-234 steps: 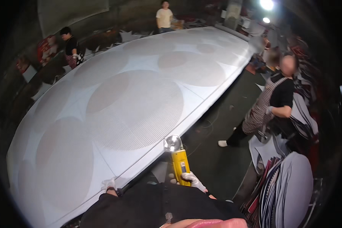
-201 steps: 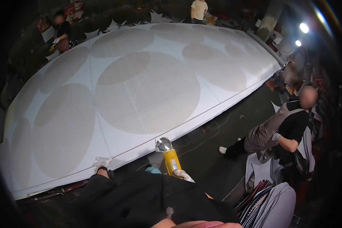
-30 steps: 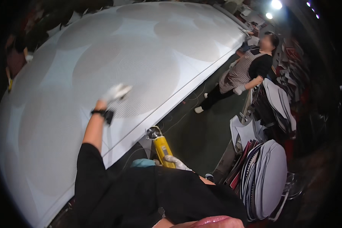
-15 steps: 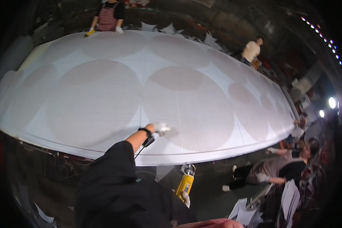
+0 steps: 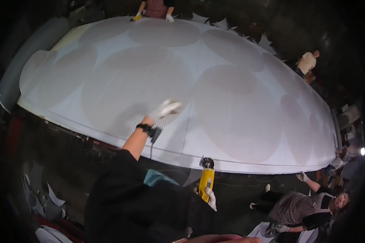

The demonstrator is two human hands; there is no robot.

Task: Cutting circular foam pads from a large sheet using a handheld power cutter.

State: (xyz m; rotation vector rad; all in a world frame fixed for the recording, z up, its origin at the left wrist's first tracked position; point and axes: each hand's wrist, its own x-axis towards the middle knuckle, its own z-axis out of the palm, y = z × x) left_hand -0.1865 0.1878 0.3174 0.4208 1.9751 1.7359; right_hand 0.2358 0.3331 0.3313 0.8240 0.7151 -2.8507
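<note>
My left hand (image 5: pixel 165 110), in a white glove with a dark device strapped at the wrist, is stretched out over the large pale sheet material (image 5: pixel 178 139) on the table. Its fingers are extended and hold nothing; whether they touch the sheet I cannot tell. Big greyish circles with fine ribbed lines cover the sheet. Below the table's near edge, my right hand (image 5: pixel 210 198), also gloved, grips a yellow handheld electric cutter (image 5: pixel 207 181). The cutter's round metal head points up toward the sheet's edge.
One person (image 5: pixel 156 8) stands at the far edge with a yellow tool in one hand. Another person (image 5: pixel 308 62) is at the far right. A third (image 5: pixel 300 206), in a checked apron, is close by on the right. Pale offcuts (image 5: pixel 54 196) lie at lower left.
My left hand has lifted and moved farther over the sheet. The cutter has risen closer to the table edge. The view has shifted, and the near person on the right has turned.
</note>
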